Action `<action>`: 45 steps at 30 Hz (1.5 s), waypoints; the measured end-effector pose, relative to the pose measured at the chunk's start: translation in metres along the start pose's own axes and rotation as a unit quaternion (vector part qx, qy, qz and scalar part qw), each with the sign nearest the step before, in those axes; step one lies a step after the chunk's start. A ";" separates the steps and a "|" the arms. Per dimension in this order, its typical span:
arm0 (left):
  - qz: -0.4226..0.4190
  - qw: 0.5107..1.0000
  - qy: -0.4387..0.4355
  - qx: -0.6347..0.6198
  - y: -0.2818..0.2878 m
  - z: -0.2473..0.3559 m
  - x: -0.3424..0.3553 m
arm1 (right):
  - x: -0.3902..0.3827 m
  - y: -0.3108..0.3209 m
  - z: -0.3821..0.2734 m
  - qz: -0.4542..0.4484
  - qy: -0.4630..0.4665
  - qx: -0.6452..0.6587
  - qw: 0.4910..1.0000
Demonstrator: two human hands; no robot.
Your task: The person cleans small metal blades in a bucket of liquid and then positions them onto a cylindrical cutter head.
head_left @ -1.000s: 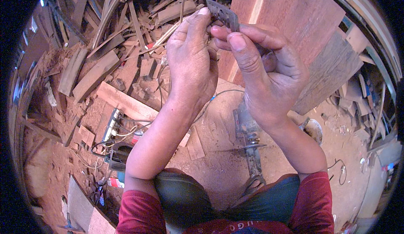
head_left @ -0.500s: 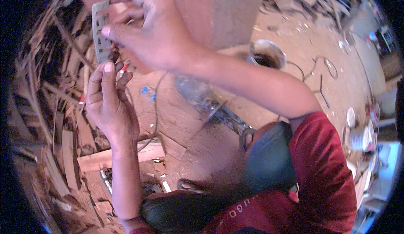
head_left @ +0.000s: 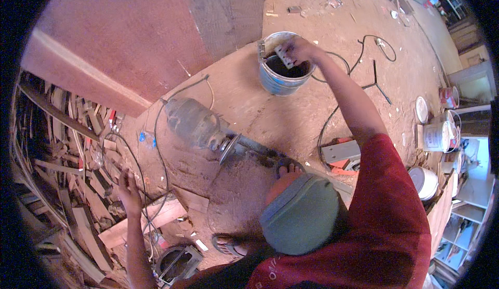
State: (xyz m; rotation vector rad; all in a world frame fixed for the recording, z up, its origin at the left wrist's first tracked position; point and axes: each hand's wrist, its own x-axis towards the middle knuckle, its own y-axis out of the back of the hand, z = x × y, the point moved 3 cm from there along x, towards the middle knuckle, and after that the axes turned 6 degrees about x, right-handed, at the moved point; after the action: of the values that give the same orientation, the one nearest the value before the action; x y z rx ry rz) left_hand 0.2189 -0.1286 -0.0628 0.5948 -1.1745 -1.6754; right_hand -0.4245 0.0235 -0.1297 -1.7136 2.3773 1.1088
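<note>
My right hand [head_left: 301,50] reaches out to the far side with its fingers closed on a pale slotted plate [head_left: 285,57], a narrow strip with a row of dark holes. It holds the plate tilted at the mouth of a blue-grey bucket [head_left: 283,85], which has a dark inside. Whether the plate touches the bucket cannot be made out. Down at the left, my left hand [head_left: 129,190] is raised with fingers stretched and apart, holding nothing that I can see. Below it lies a wooden block [head_left: 148,219].
A large reddish board [head_left: 125,34] stands at the far left. Wood offcuts [head_left: 86,206] pile up along the left. A grey, bottle-shaped object [head_left: 192,117] lies before me, near cables [head_left: 165,153]. White buckets [head_left: 434,138] line the right side; a grey-and-orange tool [head_left: 342,153] lies nearer.
My right hand has carried the slotted plate from the upper left to the bucket. My left hand has come off the plate's lower end and dropped lower. The view has shifted.
</note>
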 end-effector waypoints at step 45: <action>-0.188 0.959 -0.006 0.213 -0.002 -0.035 -0.098 | -0.159 -0.086 -0.093 0.019 0.254 0.174 0.951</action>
State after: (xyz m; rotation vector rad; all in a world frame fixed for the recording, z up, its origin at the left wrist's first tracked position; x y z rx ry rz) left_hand 0.2870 -0.0552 -0.0918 1.1375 -1.5170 -1.7410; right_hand -0.2536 0.0915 -0.0426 -1.9980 2.6704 0.2204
